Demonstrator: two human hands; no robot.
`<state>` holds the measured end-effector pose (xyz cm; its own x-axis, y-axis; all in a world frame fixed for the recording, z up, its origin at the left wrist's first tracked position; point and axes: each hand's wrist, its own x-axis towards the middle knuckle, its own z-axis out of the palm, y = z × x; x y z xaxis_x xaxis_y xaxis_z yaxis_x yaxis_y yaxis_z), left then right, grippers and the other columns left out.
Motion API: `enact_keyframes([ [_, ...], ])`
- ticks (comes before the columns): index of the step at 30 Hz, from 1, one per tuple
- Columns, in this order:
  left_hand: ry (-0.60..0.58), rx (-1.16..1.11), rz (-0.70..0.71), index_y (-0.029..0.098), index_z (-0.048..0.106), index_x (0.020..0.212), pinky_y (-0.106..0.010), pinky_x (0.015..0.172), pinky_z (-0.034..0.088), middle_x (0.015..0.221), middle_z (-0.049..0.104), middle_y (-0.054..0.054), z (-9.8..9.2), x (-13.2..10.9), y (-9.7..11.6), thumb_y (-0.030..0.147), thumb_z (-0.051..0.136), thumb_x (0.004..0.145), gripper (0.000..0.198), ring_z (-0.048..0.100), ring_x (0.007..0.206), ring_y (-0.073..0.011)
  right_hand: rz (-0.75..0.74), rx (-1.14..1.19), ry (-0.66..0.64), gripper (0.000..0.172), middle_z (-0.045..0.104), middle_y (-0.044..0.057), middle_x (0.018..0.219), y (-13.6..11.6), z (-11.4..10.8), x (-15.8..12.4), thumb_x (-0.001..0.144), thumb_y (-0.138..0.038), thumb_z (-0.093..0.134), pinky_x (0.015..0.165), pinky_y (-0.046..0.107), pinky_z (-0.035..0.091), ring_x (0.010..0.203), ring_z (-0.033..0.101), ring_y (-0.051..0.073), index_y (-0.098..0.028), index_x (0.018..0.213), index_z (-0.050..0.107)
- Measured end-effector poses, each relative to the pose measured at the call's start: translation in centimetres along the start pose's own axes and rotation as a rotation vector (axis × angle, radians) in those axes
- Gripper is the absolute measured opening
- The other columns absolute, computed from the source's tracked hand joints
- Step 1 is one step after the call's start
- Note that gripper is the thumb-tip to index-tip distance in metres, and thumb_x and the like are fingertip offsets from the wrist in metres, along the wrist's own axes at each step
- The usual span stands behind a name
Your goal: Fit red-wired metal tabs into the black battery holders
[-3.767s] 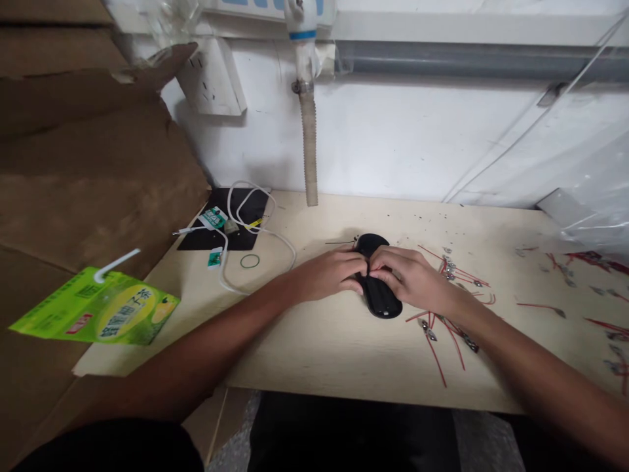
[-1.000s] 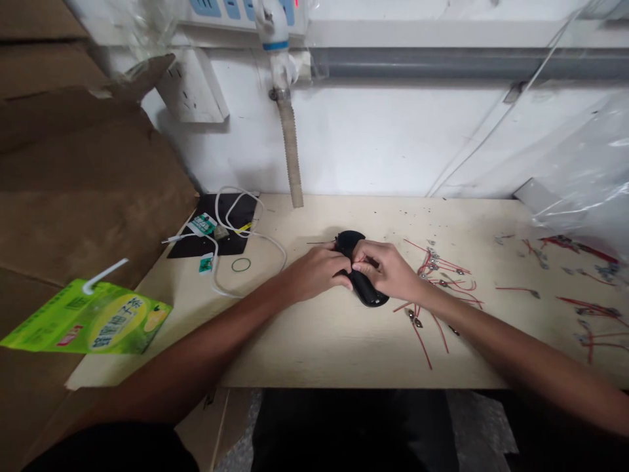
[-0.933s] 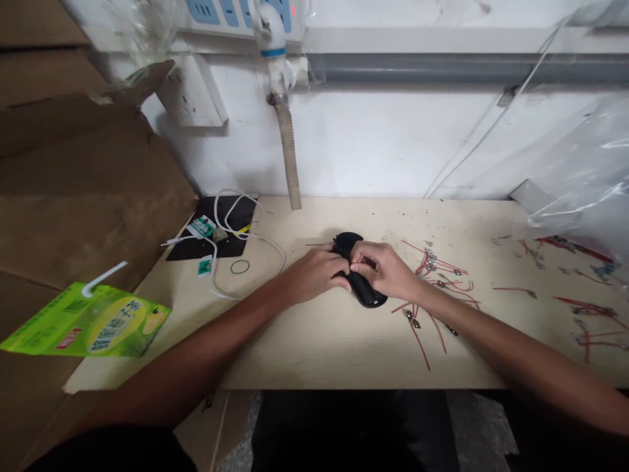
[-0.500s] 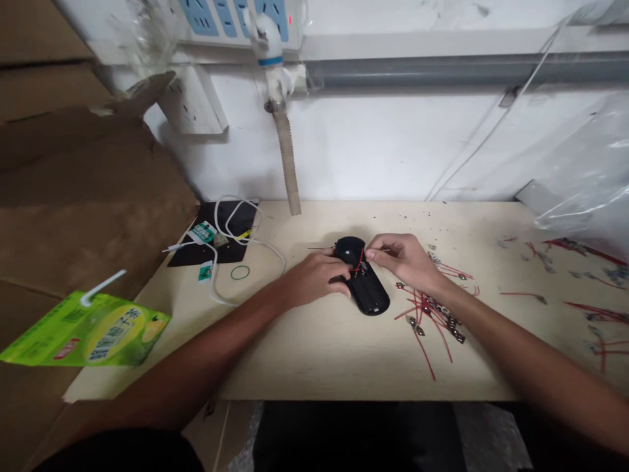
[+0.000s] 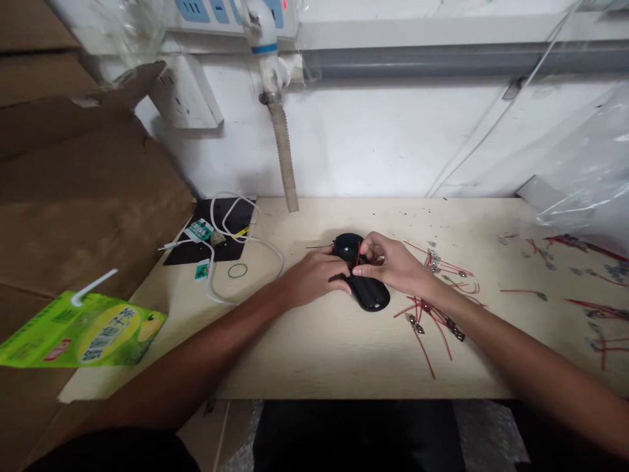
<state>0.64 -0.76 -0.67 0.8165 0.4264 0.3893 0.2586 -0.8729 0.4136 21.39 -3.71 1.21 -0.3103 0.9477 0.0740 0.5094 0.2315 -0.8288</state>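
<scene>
A black plastic housing [image 5: 371, 295] with a round cup at its far end lies on the table, slightly slanted. My left hand [image 5: 317, 276] grips its left side, fingers over the edge and thumb near the middle. From the right, my right hand [image 5: 390, 263] reaches over the housing with thumb and fingers pinched together at its centre. A short red wire [image 5: 358, 253] stands up by those fingertips; whether they hold it or a small part beside it is hidden. Just right of the housing, red wires with metal contact pieces [image 5: 432, 314] lie in a loose pile.
More red wires with metal ends [image 5: 602, 308] are spread at the far right. A white cable [image 5: 281, 255] coils over a black sheet [image 5: 181, 254] at the left, near a green rubber band [image 5: 238, 270]. A green drink pouch [image 5: 113, 331] and cardboard box [image 5: 98, 177] flank the left edge.
My right hand has moved slightly left and down, from the housing's right edge to over its middle. The left hand keeps its grip. The view has shifted a little.
</scene>
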Motion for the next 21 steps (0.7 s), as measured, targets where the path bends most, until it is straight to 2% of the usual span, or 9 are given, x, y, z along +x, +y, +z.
enact_keyframes([
  [3,0.072,-0.039,0.018,0.014,0.068,0.078,-0.028,0.076,0.047,0.076,0.071,-0.004,0.0,0.1,0.3,0.033,0.066,0.083,0.020,0.060,0.079,-0.0164,0.092,0.088,0.035,0.037,0.054,0.000,0.076,-0.1,0.0,0.0,0.066,-0.032,0.075,0.060,0.032,0.042,0.068,0.051,0.016,-0.021,0.081,0.043],
  [5,0.139,-0.095,0.049,0.014,0.068,0.078,-0.028,0.075,0.049,0.078,0.072,-0.004,-0.2,0.2,0.6,0.031,0.067,0.083,0.018,0.061,0.080,-0.0160,0.127,0.230,0.014,0.039,0.057,0.003,0.082,-0.1,-0.1,0.0,0.065,-0.032,0.075,0.062,0.033,0.045,0.073,0.056,0.019,-0.020,0.086,0.044],
  [9,0.186,-0.175,0.099,0.014,0.068,0.079,-0.027,0.077,0.051,0.081,0.073,-0.004,-0.6,0.5,1.4,0.027,0.070,0.080,0.013,0.063,0.081,-0.0149,0.190,0.611,-0.197,0.040,0.062,0.011,0.100,-0.4,-0.1,-0.4,0.075,-0.032,0.070,0.065,0.034,0.052,0.086,0.062,0.023,-0.017,0.106,0.050],
  [12,0.174,-0.171,0.128,0.015,0.068,0.081,-0.029,0.079,0.051,0.082,0.073,-0.004,-0.9,0.6,1.5,0.027,0.071,0.080,0.012,0.065,0.080,-0.0148,0.309,0.823,-0.269,0.047,0.063,0.012,0.101,-0.7,-0.1,-0.6,0.076,-0.034,0.072,0.064,0.032,0.053,0.081,0.063,0.020,-0.015,0.115,0.052],
  [15,0.176,-0.179,0.140,0.016,0.069,0.082,-0.030,0.080,0.052,0.082,0.074,-0.004,-1.1,0.6,1.3,0.027,0.071,0.080,0.012,0.066,0.079,-0.0147,0.404,0.923,-0.255,0.054,0.064,0.010,0.101,-0.9,-0.2,-0.6,0.073,-0.033,0.077,0.067,0.030,0.054,0.079,0.063,0.018,-0.014,0.117,0.054],
  [21,0.194,-0.194,0.153,0.015,0.068,0.080,-0.028,0.078,0.053,0.081,0.073,-0.004,-1.1,0.7,1.1,0.024,0.074,0.076,0.012,0.066,0.079,-0.0145,0.422,0.983,-0.265,0.055,0.066,0.009,0.097,-0.9,-0.3,-0.5,0.068,-0.027,0.081,0.069,0.031,0.054,0.079,0.064,0.019,-0.013,0.116,0.058],
])
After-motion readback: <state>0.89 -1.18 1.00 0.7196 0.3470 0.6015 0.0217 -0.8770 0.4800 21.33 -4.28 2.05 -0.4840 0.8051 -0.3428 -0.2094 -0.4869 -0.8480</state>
